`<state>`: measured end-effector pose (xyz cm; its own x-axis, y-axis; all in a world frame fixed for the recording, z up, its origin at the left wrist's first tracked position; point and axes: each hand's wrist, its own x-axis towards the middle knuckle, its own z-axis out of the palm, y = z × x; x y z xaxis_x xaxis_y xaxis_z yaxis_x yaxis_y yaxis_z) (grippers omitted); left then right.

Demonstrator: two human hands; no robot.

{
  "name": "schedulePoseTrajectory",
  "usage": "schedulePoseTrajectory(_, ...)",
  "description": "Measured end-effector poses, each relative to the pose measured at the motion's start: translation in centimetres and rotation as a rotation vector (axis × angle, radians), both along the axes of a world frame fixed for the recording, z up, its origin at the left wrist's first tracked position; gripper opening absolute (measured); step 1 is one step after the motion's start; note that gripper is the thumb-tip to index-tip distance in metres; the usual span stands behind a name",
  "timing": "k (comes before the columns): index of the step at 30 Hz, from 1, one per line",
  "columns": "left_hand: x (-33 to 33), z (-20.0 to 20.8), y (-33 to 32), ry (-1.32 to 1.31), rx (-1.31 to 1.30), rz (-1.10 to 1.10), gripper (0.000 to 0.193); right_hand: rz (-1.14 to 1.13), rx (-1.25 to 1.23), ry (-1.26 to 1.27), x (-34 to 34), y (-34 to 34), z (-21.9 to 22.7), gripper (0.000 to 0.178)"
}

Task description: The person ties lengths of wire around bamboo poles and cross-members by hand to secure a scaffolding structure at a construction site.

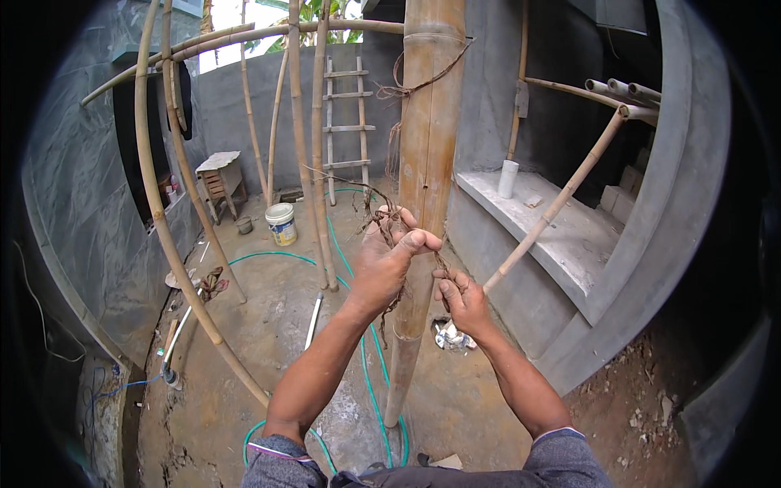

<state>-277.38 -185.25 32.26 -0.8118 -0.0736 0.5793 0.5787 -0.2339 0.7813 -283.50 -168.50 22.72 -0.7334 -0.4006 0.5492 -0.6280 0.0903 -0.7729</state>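
In front of a thick bamboo pole [426, 146], my left hand [389, 259] is closed on brown, frayed fibre rope [382, 199]. Loose strands stick out above the fingers and others dangle below the palm. Lower and to the right, my right hand [464, 302] pinches another stretch of the same rope, which runs between the two hands. Higher up, a thinner tie of similar brown cord [423, 85] circles the pole, its ends hanging at the left side.
Slender bamboo poles [301, 146] stand to the left, and a wooden ladder [348, 130] leans at the back wall. A green hose [374, 382] curls over the floor near a white bucket [281, 224]. To the right is a concrete ledge [553, 232] with a slanting bamboo pole [561, 195].
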Motion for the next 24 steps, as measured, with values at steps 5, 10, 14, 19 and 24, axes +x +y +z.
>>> schedulePoseTrajectory(5, -0.4, -1.0, -0.1, 0.067, 0.141, -0.129, 0.023, 0.294, -0.15, -0.315, -0.1, 1.7, 1.4, 0.021)
schedulePoseTrajectory(10, -0.4, -0.5, 1.3, 0.087, 0.187, -0.184, 0.02, 1.14, -0.514, -0.804, 3.8, 1.9, -0.1, 0.025)
schedulePoseTrajectory(14, -0.7, -0.8, 2.6, 0.08, 0.155, -0.1, 0.024, 1.068, -0.753, -0.888, 1.2, 2.0, -1.9, 0.022)
schedulePoseTrajectory(19, 0.3, -0.9, 2.0, 0.069, 0.161, -0.032, 0.022, 0.561, -0.699, -0.546, -1.7, 3.7, 3.8, 0.022)
schedulePoseTrajectory(24, -0.4, -0.5, 2.2, 0.086, 0.267, -0.258, 0.021, 0.043, -0.228, 0.466, 8.1, 6.6, 9.4, 0.029)
